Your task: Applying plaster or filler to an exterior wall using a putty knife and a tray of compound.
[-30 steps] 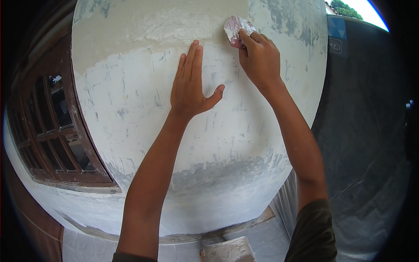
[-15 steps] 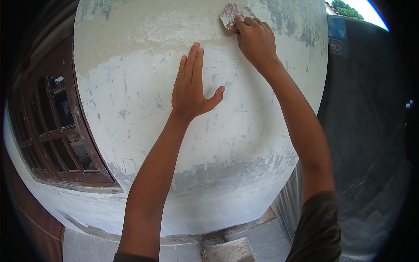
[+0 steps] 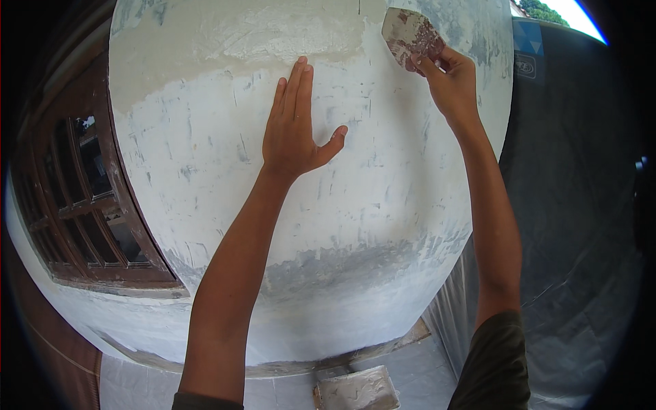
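Note:
A wall [image 3: 225, 164] coated in white, with grey patches showing through, stands in front of me. Across its top runs a band of wet, cream-coloured filler [image 3: 273, 34]. My left hand [image 3: 292, 130] lies flat on the wall just below that band, fingers stretched out and thumb spread, holding nothing. At the upper right, my right hand [image 3: 451, 80] grips a putty scraper [image 3: 412, 37], a flat reddish-brown blade smeared with filler. The scraper's face is turned toward me, and I cannot tell whether its edge touches the wall.
A brown wooden window [image 3: 96, 198] with glass panes is set in the wall at left. Dark plastic sheeting [image 3: 574, 205] hangs at right. Down by the wall's foot, a block-like holder topped with filler [image 3: 359, 391] sits on the grey floor covering [image 3: 273, 391].
My right hand has moved right and slightly down with the scraper, turning its flat face into view. The left hand stays at nearly the same spot on the wall.

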Tool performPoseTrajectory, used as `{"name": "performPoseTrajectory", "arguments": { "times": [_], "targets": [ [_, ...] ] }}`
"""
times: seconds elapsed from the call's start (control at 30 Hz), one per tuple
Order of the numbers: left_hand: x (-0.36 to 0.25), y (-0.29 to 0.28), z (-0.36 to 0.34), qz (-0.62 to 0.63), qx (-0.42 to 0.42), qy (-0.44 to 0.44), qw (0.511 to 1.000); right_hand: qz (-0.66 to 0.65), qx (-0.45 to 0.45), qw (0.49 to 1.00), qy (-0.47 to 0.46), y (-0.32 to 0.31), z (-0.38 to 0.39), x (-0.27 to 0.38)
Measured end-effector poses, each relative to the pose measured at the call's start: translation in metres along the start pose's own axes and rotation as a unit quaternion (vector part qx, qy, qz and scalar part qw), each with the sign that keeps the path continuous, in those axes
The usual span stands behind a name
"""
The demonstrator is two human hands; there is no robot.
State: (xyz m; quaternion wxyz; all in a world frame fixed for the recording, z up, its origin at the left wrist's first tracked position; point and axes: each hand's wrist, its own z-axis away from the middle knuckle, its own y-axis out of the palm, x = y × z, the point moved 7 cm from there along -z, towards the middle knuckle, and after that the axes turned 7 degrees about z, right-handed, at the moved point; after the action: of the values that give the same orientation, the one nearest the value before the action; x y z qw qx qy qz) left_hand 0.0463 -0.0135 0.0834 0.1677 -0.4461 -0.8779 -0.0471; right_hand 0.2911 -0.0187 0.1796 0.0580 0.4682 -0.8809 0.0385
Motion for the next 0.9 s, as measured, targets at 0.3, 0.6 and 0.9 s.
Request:
{"name": "performPoseTrajectory", "arguments": {
  "times": [0.3,0.6,0.9],
  "targets": [
    [0.002,-0.002,0.002,-0.008,0.006,-0.008,1.0,0.115,-0.018,0.991,-0.062,0.009,-0.003,0.026],
    [-0.001,0.001,-0.002,-0.022,0.009,-0.005,1.0,0.396,-0.092,0.871,-0.276,0.062,-0.033,0.06],
    [0.001,-0.002,0.0,-0.017,0.006,-0.008,1.0,0.489,-0.061,0.81,-0.316,0.088,0.025,0.05]
  ]
}}
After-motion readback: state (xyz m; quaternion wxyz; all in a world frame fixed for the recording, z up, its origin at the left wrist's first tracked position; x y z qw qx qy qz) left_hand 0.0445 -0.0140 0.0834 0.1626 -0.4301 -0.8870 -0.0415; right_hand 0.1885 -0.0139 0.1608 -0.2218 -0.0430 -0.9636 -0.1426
